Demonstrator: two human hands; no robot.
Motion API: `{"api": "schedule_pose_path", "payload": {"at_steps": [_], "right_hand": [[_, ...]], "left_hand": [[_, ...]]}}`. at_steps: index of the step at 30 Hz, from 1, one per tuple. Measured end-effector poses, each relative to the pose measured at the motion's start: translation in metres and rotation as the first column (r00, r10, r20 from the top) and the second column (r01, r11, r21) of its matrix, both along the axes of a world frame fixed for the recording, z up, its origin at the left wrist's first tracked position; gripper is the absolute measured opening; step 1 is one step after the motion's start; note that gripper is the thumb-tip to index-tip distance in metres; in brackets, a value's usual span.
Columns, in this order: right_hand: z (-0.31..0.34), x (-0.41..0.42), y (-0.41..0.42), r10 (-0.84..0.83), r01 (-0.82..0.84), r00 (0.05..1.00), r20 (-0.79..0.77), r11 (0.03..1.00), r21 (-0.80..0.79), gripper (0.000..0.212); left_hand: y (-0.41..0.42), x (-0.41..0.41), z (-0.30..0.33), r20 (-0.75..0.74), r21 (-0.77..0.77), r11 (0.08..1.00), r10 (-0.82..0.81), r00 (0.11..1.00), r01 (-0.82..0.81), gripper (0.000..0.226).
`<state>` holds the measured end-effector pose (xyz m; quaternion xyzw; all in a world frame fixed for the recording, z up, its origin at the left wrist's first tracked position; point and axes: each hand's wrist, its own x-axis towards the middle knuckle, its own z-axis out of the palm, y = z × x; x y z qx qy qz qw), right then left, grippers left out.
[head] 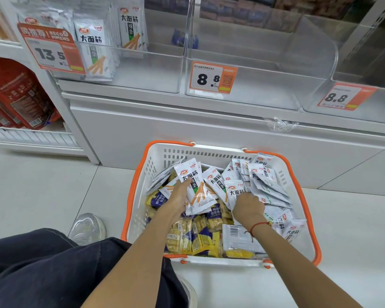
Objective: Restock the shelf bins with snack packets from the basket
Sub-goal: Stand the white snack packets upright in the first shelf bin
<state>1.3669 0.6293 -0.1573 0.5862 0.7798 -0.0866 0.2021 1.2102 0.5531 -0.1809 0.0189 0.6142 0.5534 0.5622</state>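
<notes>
A white basket with an orange rim (298, 187) stands on the floor below the shelf, full of white snack packets (265, 178) and yellow-purple packets (200, 238). My left hand (179, 194) grips a small stack of white packets (196, 190) in the basket's middle. To its right, my right hand (248, 207) holds more white packets (233, 190). Above, the left clear bin (142, 72) holds a few upright white packets (91, 47). The middle bin (253, 92) and the right bin (376, 107) look bare.
Price tags read 13.5 (51, 52) and 8.8 (211, 78), with another 8.8 tag (342, 97) on the right. Red bags (16, 94) sit on a wire shelf at left. My knee (53, 263) and a shoe (88, 227) are beside the basket.
</notes>
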Motion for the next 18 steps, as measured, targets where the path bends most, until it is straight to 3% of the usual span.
{"api": "schedule_pose_path", "payload": {"at_steps": [3, 5, 7, 9, 11, 13, 14, 16, 18], "right_hand": [[-0.001, -0.005, 0.003, 0.063, -0.060, 0.997, -0.035, 0.994, 0.088, 0.030], [0.001, -0.006, 0.006, 0.098, -0.092, 0.989, -0.110, 0.994, 0.061, 0.024], [0.003, -0.006, 0.009, 0.100, -0.102, 0.974, -0.204, 0.995, 0.001, 0.003], [0.003, -0.006, 0.014, -0.055, -0.003, 0.917, -0.396, 0.990, -0.144, 0.017], [0.014, -0.012, 0.012, -0.342, 0.091, 0.684, -0.645, 0.916, -0.390, 0.020], [0.029, -0.023, 0.011, -0.537, 0.081, 0.417, -0.734, 0.826, -0.558, 0.023], [0.036, -0.029, 0.009, -0.574, 0.051, 0.351, -0.740, 0.801, -0.597, 0.023], [0.043, -0.043, 0.004, -0.522, -0.039, 0.401, -0.753, 0.811, -0.583, 0.023], [0.040, -0.052, -0.006, -0.352, -0.111, 0.556, -0.753, 0.866, -0.488, 0.020]], "left_hand": [[0.002, 0.002, 0.000, 0.018, -0.051, 0.999, 0.004, 1.000, -0.003, 0.042], [-0.001, 0.001, 0.002, 0.020, -0.060, 0.998, 0.015, 1.000, -0.014, 0.025], [-0.002, -0.002, -0.004, 0.017, -0.066, 0.997, 0.034, 0.999, -0.033, 0.025], [-0.007, -0.003, -0.001, -0.011, -0.075, 0.996, 0.045, 0.999, -0.045, 0.030], [-0.009, -0.003, 0.003, -0.068, -0.079, 0.995, 0.053, 0.996, -0.058, 0.026], [-0.010, -0.004, 0.001, -0.118, -0.083, 0.996, 0.032, 0.992, -0.042, 0.029], [-0.010, -0.004, 0.001, -0.144, -0.082, 0.996, 0.021, 0.989, -0.033, 0.030], [-0.012, -0.002, 0.005, -0.157, -0.080, 0.997, 0.010, 0.988, -0.022, 0.035], [-0.010, -0.001, 0.007, -0.125, -0.075, 0.996, 0.033, 0.992, -0.043, 0.039]]}}
